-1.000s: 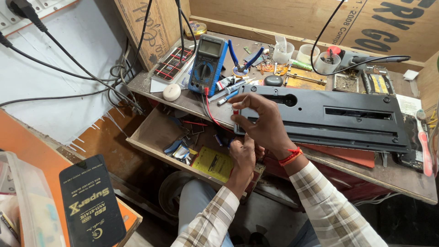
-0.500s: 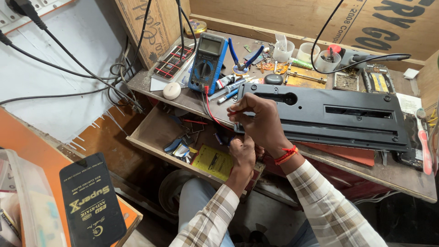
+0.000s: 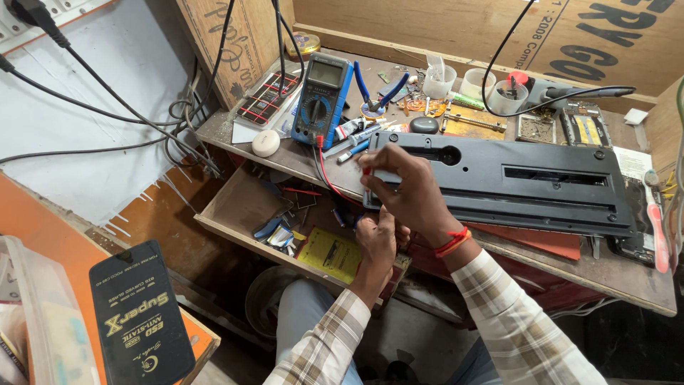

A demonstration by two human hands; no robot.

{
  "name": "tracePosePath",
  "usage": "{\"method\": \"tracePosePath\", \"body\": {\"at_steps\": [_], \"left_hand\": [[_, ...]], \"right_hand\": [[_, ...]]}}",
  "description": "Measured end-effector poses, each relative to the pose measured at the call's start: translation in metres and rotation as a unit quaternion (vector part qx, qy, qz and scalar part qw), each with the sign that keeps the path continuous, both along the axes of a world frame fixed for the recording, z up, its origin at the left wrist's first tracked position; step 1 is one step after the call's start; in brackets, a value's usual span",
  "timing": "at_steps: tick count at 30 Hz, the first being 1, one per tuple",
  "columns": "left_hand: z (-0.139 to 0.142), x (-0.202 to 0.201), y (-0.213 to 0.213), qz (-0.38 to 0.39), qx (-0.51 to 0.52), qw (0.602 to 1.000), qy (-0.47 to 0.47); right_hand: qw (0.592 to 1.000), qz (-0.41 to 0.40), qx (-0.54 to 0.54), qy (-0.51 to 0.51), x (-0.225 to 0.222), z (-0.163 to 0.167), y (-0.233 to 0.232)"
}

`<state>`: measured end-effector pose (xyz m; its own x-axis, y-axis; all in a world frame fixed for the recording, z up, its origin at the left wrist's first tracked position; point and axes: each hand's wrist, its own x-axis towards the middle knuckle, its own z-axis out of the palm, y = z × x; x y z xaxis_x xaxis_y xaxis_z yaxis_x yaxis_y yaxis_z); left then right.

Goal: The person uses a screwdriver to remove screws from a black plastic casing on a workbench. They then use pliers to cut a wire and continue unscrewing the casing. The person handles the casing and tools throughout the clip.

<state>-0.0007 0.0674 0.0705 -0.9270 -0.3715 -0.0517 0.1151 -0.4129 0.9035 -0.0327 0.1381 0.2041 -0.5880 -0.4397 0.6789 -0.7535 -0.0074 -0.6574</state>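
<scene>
While your left hand (image 3: 376, 239) hung curled under the counter (image 3: 570, 267) edge, grip unclear, your right hand (image 3: 406, 192) pinched a thin red-tipped probe (image 3: 366, 171) at the black panel's (image 3: 513, 182) left end; beyond lay the blue multimeter (image 3: 322, 100).

- The right hand (image 3: 410, 199) pinched a red-tipped probe (image 3: 368, 173) at the left end of a long black panel (image 3: 513, 182) lying along the bench's (image 3: 299, 160) front edge.
- The left hand (image 3: 377, 239) hovered below, over an open drawer (image 3: 235, 207).
- A multimeter (image 3: 322, 100) lay near the bench's left corner.
</scene>
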Motion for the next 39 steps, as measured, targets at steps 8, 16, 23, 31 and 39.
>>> {"method": "tracePosePath", "body": {"at_steps": [8,16,23,31,39], "left_hand": [[0.005,0.001,0.0,0.003,0.017,1.0,-0.01],[0.005,0.002,0.004,-0.011,0.039,0.999,-0.006],[0.006,0.002,0.006,-0.005,0.02,1.0,-0.014],[0.009,0.004,0.006,-0.001,0.016,1.0,-0.026],[0.005,0.009,0.002,-0.01,-0.045,0.999,0.015]], "right_hand": [[0.998,-0.055,0.0,0.024,-0.003,-0.004,-0.001],[0.98,-0.166,0.013,0.111,0.002,-0.003,0.007],[0.999,-0.033,-0.009,0.005,-0.002,-0.005,0.01],[0.976,-0.207,-0.01,0.071,0.003,-0.014,0.009],[0.961,-0.136,-0.233,-0.064,-0.021,-0.018,0.061]]}}
